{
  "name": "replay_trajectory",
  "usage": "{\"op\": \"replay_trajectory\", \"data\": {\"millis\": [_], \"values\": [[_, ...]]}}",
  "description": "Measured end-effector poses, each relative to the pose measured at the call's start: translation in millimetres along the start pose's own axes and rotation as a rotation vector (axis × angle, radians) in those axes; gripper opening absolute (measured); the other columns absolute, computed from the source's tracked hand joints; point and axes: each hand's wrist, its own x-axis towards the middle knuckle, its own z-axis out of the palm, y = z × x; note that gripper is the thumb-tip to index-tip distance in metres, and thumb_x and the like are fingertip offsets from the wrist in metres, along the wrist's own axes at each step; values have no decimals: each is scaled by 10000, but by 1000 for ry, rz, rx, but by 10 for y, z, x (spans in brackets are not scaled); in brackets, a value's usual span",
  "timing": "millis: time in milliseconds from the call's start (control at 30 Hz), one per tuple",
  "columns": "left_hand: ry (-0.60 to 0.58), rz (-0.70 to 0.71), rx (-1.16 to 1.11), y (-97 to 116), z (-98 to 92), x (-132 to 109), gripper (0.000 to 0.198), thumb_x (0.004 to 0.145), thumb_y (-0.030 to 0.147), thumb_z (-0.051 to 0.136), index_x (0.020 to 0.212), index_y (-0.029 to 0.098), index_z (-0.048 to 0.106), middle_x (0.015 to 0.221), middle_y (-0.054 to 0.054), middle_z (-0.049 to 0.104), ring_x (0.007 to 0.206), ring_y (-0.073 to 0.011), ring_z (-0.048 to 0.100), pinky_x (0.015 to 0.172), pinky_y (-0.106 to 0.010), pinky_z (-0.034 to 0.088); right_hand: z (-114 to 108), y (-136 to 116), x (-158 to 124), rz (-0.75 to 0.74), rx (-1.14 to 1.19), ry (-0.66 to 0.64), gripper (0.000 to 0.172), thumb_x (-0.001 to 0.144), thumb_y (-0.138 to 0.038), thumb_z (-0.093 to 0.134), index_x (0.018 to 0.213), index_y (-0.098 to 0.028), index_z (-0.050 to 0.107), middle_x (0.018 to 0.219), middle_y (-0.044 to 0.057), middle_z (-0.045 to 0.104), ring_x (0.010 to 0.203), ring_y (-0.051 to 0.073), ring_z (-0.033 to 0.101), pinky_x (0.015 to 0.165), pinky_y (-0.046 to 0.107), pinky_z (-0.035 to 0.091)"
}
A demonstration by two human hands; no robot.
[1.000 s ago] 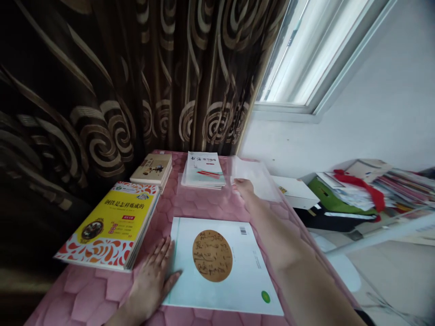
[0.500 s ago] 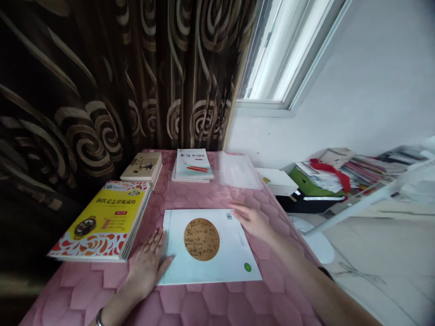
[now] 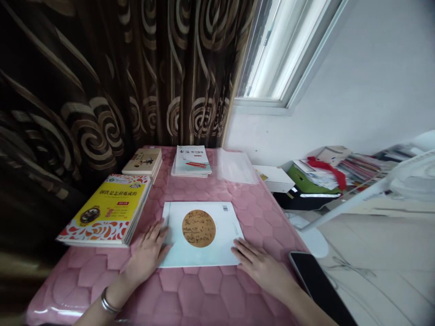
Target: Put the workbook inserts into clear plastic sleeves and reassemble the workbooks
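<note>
A white booklet (image 3: 204, 251) with a round brown disc of writing on its cover lies flat in the middle of the pink quilted tabletop (image 3: 204, 294). The left hand (image 3: 149, 253) is open and flat, palm down, with its fingers resting on the booklet's left edge; a bracelet (image 3: 108, 302) sits on that wrist. The right hand (image 3: 261, 267) is also open and flat, its fingertips at the booklet's lower right corner, though it is hard to tell whether they press on the cover or lie just beside it. Neither hand grips anything.

A stack of yellow books (image 3: 108, 210) lies just left of the booklet. Farther back sit a small tan book (image 3: 142, 161), a pile of white and teal booklets (image 3: 190, 160) and a clear plastic sleeve (image 3: 236, 166). A dark phone (image 3: 314, 285) lies at the tabletop's right edge, near the right wrist. A brown swirl-patterned curtain (image 3: 102, 68) hangs behind.
</note>
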Motion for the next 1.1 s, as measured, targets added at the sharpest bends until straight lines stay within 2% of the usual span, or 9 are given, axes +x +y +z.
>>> {"op": "replay_trajectory", "data": {"millis": [133,200,333,467,567,667,833,967,1100], "values": [[-145,228,-80,168,-223,-77,496,916,475,538,1364,263,536,1473,-81,495,1358,-259,451,1102,-439,415,-51,-23,9,-72,-92,13,507,846,2,407,1286,-171,591,1302,100,639,1172,217,618,912,361,544],[-183,288,-72,219,-276,-106,539,898,481,569,1381,248,518,1447,-93,524,1328,-265,490,1075,-444,448,-86,-25,28,-81,-105,29,533,791,45,393,1227,-155,625,1243,99,675,1118,207,651,885,343,557],[-176,317,-10,209,-295,-97,369,965,296,489,1314,223,585,1353,-92,611,1234,-233,585,1024,-406,503,-163,-56,61,-65,-94,38,527,745,65,392,1144,-154,657,1169,91,713,1027,199,693,826,332,576],[-150,373,-28,163,-305,-90,340,975,229,460,1277,219,616,1303,-77,650,1195,-207,615,1002,-363,523,-237,-160,15,-44,-46,30,528,739,57,412,1155,-158,657,1159,87,717,1014,199,698,820,317,576],[-138,359,-86,177,-329,-117,347,956,281,507,1283,236,615,1299,-67,653,1175,-210,629,990,-361,534,-236,-235,-50,11,12,51,495,764,35,437,1152,-166,669,1165,80,715,1049,195,686,847,301,568],[-153,270,-156,197,-356,-127,383,897,370,600,1257,245,638,1298,-65,653,1146,-224,647,975,-364,546,-222,-260,-90,61,65,83,398,837,-25,475,1135,-178,690,1187,74,705,1072,204,678,879,321,562],[-200,185,-249,175,-386,-85,319,879,303,622,1189,268,683,1269,-27,673,1116,-198,665,953,-320,556,-315,-192,-72,142,250,-12,333,893,-181,555,1192,-247,688,1239,43,676,1098,208,668,926,365,556],[-211,216,-220,159,-387,-72,310,901,310,596,1196,258,678,1269,-27,674,1120,-194,662,965,-314,550,-391,-134,-41,228,380,-89,321,884,-194,586,1171,-285,700,1234,15,676,1122,211,656,933,392,564],[-203,303,-174,130,-326,-100,298,965,251,469,1186,269,669,1271,-18,675,1127,-171,653,982,-300,536,-403,-115,-24,290,485,-127,285,885,-217,603,1135,-291,718,1226,22,679,1126,216,654,958,411,554]]}}
